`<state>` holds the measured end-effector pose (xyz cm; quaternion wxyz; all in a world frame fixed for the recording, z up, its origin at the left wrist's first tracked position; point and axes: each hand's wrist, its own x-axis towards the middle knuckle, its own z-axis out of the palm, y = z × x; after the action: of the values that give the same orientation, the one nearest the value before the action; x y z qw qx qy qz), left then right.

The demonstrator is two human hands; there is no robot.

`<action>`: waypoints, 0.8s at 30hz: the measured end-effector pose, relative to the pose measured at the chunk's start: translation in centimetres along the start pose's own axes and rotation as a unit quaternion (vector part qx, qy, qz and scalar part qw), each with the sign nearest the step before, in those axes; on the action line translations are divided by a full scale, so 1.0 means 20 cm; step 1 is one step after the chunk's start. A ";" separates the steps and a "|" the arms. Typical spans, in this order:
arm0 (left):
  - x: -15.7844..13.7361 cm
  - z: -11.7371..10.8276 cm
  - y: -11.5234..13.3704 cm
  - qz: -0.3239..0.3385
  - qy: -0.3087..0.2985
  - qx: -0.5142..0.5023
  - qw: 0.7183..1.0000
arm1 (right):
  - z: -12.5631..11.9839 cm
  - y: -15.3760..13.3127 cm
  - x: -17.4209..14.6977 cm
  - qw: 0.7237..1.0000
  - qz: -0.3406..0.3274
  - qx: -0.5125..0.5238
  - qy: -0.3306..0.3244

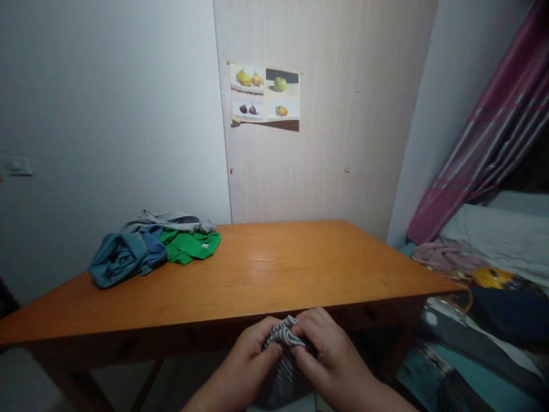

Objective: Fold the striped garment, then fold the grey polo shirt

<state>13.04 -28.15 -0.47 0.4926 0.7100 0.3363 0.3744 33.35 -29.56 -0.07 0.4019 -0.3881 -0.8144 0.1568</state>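
Showing narrow pale and dark stripes, the striped cloth (283, 382) is bunched into soft folds along its top, where the stripes curve with the fabric. Its lower part hangs in shade, so the stripes there look dimmer and slanted.

The only marking on clothing that stands out is a small white motif on the green garment (193, 246), too small to read. On the wall panel (321, 166), a sheet of fruit pictures (265, 94) has 4 sections, showing yellow-green fruit, a green apple, 2 dark fruits and an orange-yellow fruit.

The gathered top of the cloth sits between the left hand (253, 352) and the right hand (326, 346), touching both. The left hand's fingers are curled closed, with thumb and forefinger pinching the left side of the folds. The right hand's fingers are likewise bent in and closed on the right side, its thumb lower than its forefinger. Some of the other fingers are hidden. The folds poke up in the gap between the 2 hands, while the rest hangs below them, close to the person and by the near edge of the wooden surface (278, 263). Whether it touches that edge cannot be told. The green garment lies at the surface's far left, beside a blue garment (124, 257) and a grey garment (171, 220).
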 end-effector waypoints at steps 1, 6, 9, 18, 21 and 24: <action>0.00 -0.01 0.00 -0.001 -0.012 -0.012 1.000 | 0.00 0.01 0.00 1.000 0.014 0.004 0.001; 0.02 -0.08 0.03 -0.024 -0.072 -0.052 0.996 | -0.05 0.01 0.01 0.988 0.110 0.085 -0.066; 0.04 -0.08 0.05 -0.029 -0.058 0.013 0.998 | -0.06 0.00 0.02 0.967 0.150 0.158 -0.135; 0.06 0.15 -0.09 0.010 0.222 0.196 0.955 | 0.02 0.09 -0.03 0.965 0.231 0.120 0.013; 0.08 0.24 -0.10 -0.015 0.144 0.077 0.986 | 0.02 0.11 -0.07 0.962 0.240 0.125 0.028; 0.12 0.28 -0.08 -0.028 0.113 0.012 0.993 | 0.01 0.08 -0.08 0.961 0.239 0.139 0.026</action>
<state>18.86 -28.22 -2.88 0.4530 0.6594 0.4142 0.4341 34.63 -29.70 -2.04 0.4243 -0.5153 -0.6573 0.3499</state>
